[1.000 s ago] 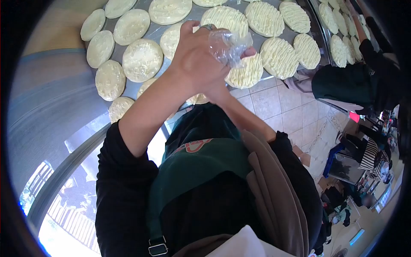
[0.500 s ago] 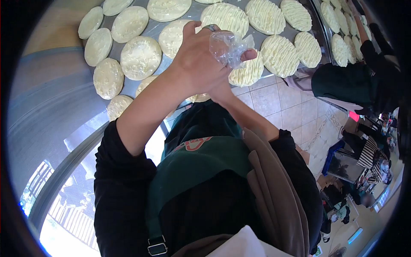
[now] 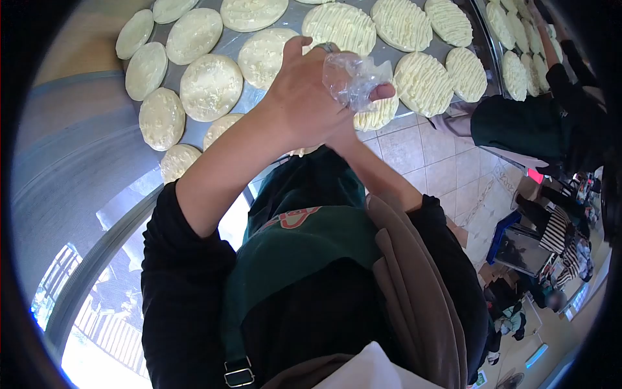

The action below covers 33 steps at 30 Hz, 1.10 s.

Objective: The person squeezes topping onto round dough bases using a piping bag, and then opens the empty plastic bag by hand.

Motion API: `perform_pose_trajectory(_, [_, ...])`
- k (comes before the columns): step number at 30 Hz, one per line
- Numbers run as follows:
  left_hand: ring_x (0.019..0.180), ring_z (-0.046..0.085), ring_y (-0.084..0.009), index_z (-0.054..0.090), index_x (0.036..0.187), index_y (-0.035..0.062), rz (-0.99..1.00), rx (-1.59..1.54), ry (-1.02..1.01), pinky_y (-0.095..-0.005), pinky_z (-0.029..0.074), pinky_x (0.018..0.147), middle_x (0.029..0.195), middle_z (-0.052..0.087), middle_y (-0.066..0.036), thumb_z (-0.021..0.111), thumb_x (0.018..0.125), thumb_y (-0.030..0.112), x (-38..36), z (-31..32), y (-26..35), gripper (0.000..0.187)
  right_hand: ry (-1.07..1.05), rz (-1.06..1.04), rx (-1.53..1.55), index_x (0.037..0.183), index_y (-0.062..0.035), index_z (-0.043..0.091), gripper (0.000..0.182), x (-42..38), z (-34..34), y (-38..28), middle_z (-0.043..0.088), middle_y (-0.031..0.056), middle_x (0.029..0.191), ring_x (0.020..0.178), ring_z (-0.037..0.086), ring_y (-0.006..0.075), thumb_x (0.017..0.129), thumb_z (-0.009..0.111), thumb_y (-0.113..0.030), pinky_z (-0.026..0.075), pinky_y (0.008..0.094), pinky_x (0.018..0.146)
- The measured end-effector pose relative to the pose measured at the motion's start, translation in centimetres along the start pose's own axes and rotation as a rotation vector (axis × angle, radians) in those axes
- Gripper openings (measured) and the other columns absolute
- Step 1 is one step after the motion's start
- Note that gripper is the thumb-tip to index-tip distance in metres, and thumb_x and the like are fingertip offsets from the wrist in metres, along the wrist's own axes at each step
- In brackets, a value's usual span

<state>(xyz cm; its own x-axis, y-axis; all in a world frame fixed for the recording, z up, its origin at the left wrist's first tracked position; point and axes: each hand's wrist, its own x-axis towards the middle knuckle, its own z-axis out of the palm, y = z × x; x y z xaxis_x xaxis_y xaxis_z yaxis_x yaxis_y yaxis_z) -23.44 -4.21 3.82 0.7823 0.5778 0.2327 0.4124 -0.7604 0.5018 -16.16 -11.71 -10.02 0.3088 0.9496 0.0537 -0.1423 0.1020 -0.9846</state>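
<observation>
Over the tray, my left hand [image 3: 301,104] is closed around a crumpled clear plastic bag [image 3: 353,81], which bulges out beside the thumb. A ring shows on one finger. My right hand [image 3: 340,133] is underneath, mostly covered by the left, and its fingers are hidden. Flat round pale pieces lie on the metal tray [image 3: 249,98] around my hands. Those on the right, such as one ridged round [image 3: 423,84], carry wavy cream-coloured lines. Glossy, lumpy surfaces without such lines show on the left, as on one plain round [image 3: 211,87].
Another tray of rounds [image 3: 514,76] is at the upper right, where a co-worker in dark clothing [image 3: 518,129] reaches in. Tiled floor [image 3: 414,152] lies below the tray's edge. A curved glass panel [image 3: 97,194] is on the left. More people and equipment are at the far right.
My hands and the plastic bag have shifted slightly to the right. The rounds on the left appear a little further left in view.
</observation>
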Motion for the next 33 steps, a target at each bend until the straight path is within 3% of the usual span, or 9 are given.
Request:
perform_pose_trajectory(3, [0.086,0.055,-0.0253,0.064,0.087,0.0135,0.05,-0.008,0.068,-0.047,0.029,0.087,0.091,0.061,-0.007,0.048,0.082,0.037,0.8,0.0,-0.4,0.029,0.019,0.021,0.281,0.108,-0.0017,0.051,0.038,3.0,-1.7,1.4,0.054,0.0064,0.108,0.096,0.054,0.015,0.072,0.064,-0.004,0.042,0.0287,0.083])
perform_pose_trajectory(8, [0.088,0.053,-0.0271,0.06,0.088,0.0071,0.015,-0.032,-0.037,-0.0396,0.029,0.089,0.09,0.059,-0.011,0.051,0.083,0.032,0.9,-0.1,0.0,0.027,-0.111,0.023,-0.268,0.108,-0.0013,0.051,0.038,0.1,-1.9,0.2,0.054,0.0072,0.109,0.096,0.054,0.0147,0.072,0.063,-0.002,0.041,0.0287,0.083])
perform_pose_trajectory(11, [0.085,0.052,-0.0284,0.061,0.086,0.0075,-0.014,-0.034,0.053,-0.0387,0.03,0.087,0.089,0.06,-0.011,0.048,0.085,0.036,-0.1,0.5,0.1,0.031,-0.007,0.022,-0.159,0.105,-0.0015,0.054,0.033,-0.8,-0.5,-0.9,0.057,0.0065,0.104,0.095,0.054,0.0139,0.073,0.062,-0.002,0.041,0.0286,0.082])
perform_pose_trajectory(14, [0.089,0.054,-0.0269,0.061,0.087,0.0105,-0.025,-0.109,-0.009,-0.0439,0.029,0.088,0.088,0.06,-0.01,0.053,0.076,0.028,1.0,0.3,-0.5,0.022,0.033,0.045,-0.054,0.099,-0.0015,0.057,0.025,1.1,-2.4,1.3,0.06,0.0053,0.099,0.091,0.055,0.0129,0.074,0.062,-0.004,0.043,0.0282,0.08])
perform_pose_trajectory(17, [0.088,0.054,-0.0274,0.061,0.087,0.0089,-0.013,-0.107,0.06,-0.0431,0.028,0.088,0.088,0.06,-0.011,0.053,0.075,0.028,1.4,0.6,-0.3,0.024,0.038,0.016,0.036,0.096,-0.0011,0.059,0.022,2.8,-3.3,2.3,0.061,0.0037,0.092,0.085,0.057,0.0112,0.074,0.063,-0.003,0.044,0.0267,0.077])
perform_pose_trajectory(20, [0.088,0.049,-0.0296,0.061,0.089,0.0073,-0.026,-0.072,-0.036,-0.038,0.031,0.087,0.087,0.06,-0.013,0.04,0.087,0.044,0.9,0.5,-0.2,0.042,0.046,0.019,-0.01,0.095,-0.0009,0.059,0.023,0.8,-2.1,0.6,0.062,0.003,0.09,0.084,0.057,0.01,0.073,0.063,-0.002,0.044,0.0258,0.076])
perform_pose_trajectory(26, [0.089,0.047,-0.0316,0.06,0.091,0.0063,-0.012,-0.102,-0.08,-0.0386,0.031,0.088,0.091,0.058,-0.013,0.038,0.086,0.05,0.5,0.8,-0.5,0.049,0.077,-0.006,-0.069,0.094,-0.0011,0.059,0.023,0.6,-2.1,-1.2,0.062,0.0023,0.088,0.081,0.056,0.0085,0.071,0.063,0.0,0.044,0.0242,0.072])
perform_pose_trajectory(29, [0.086,0.055,-0.0283,0.062,0.086,0.0081,-0.04,-0.11,0.017,-0.0423,0.029,0.085,0.085,0.06,-0.012,0.05,0.078,0.027,1.5,0.7,0.2,0.024,0.127,-0.003,0.019,0.091,-0.001,0.059,0.021,2.2,-3.1,-0.1,0.062,0.002,0.085,0.078,0.056,0.0079,0.071,0.062,0.001,0.044,0.0236,0.069])
perform_pose_trajectory(33, [0.086,0.055,-0.0278,0.063,0.087,0.0089,-0.018,-0.076,0.011,-0.0415,0.03,0.084,0.081,0.061,-0.011,0.048,0.081,0.03,1.3,1.1,-0.1,0.027,0.118,0.034,-0.111,0.088,-0.0007,0.06,0.017,1.0,-3.1,-1.2,0.062,0.0022,0.083,0.076,0.056,0.0078,0.071,0.062,0.001,0.044,0.0234,0.069])
